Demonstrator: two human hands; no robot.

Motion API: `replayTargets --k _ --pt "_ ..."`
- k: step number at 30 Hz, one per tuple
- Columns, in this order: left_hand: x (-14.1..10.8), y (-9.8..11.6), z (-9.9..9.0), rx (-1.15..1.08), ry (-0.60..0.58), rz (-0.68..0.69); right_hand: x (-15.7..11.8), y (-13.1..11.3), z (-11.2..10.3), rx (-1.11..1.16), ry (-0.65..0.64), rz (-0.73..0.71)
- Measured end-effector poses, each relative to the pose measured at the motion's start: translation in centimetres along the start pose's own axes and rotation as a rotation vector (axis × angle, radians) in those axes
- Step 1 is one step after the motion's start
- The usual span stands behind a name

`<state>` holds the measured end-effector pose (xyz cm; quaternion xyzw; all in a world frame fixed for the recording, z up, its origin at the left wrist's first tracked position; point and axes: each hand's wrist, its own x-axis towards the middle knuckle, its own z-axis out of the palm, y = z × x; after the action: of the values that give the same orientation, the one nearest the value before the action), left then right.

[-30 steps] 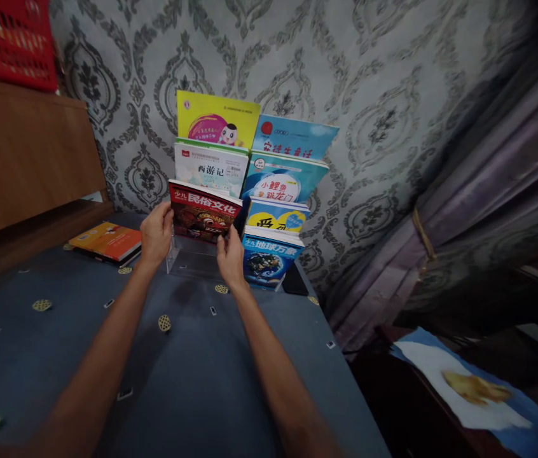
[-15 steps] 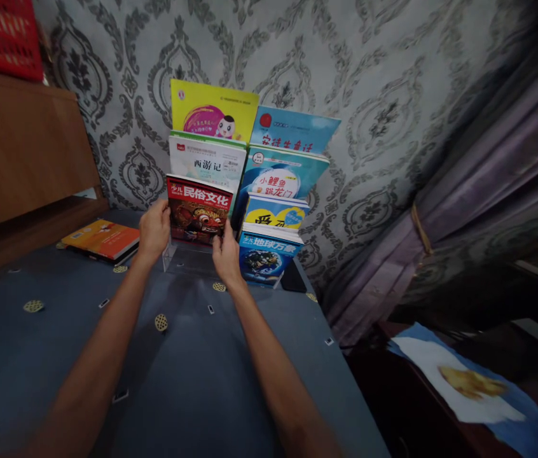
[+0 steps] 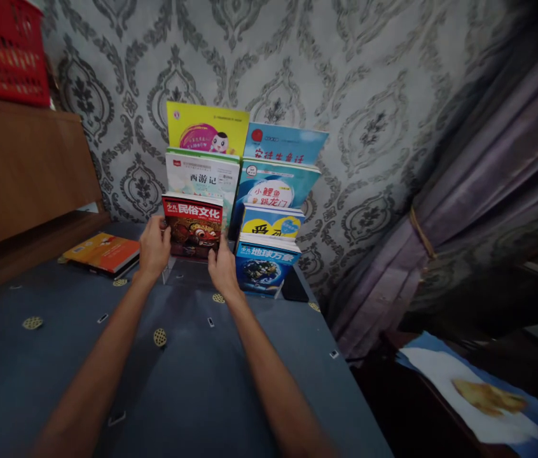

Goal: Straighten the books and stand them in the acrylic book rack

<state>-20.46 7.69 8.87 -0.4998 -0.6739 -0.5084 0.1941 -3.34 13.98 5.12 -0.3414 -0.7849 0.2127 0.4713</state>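
A red and dark book with a mask on its cover (image 3: pixel 194 233) stands upright at the front left of a stepped clear stand (image 3: pixel 193 270). My left hand (image 3: pixel 153 248) is closed on its left edge. My right hand (image 3: pixel 222 267) grips the right edge, its thumb at the lower front corner. Behind this book rise a white book (image 3: pixel 202 176) and a yellow book (image 3: pixel 206 127). To its right, a blue book with a globe (image 3: pixel 262 270) stands in front of a yellow-and-blue book (image 3: pixel 271 222), a teal book (image 3: pixel 278 184) and a light blue book (image 3: pixel 288 141).
Orange book (image 3: pixel 104 251) lies on another book at the left of the blue-covered table (image 3: pixel 178 394). A dark flat object (image 3: pixel 294 287) lies beside the stand. A wooden cabinet (image 3: pixel 21 172) with a red basket (image 3: pixel 6 54) is left; a tied curtain (image 3: pixel 388 273) hangs right.
The camera view has tilted upward, so the scene sits lower in the picture. Both hands stay on the sides of the red and dark book, which has shifted only slightly.
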Motion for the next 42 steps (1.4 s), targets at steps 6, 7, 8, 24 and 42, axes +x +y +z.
replayTargets --k 6,7,8,24,42 --pt "-0.1 0.2 -0.2 0.070 -0.030 0.030 -0.3 -0.9 0.3 -0.049 0.004 0.029" --pt "-0.1 0.2 -0.2 0.078 -0.042 0.029 -0.4 -1.0 0.2 -0.059 0.002 0.031" --pt "-0.1 0.3 -0.3 0.087 -0.056 0.026 -0.4 -1.1 0.1 -0.071 -0.002 0.030" --pt "0.2 1.1 -0.4 0.057 -0.086 -0.020 -0.3 -0.6 -0.1 -0.145 0.004 0.009" --pt "1.0 1.1 -0.9 0.103 -0.127 -0.124 -0.1 -0.8 -0.3 -0.095 0.022 0.005"
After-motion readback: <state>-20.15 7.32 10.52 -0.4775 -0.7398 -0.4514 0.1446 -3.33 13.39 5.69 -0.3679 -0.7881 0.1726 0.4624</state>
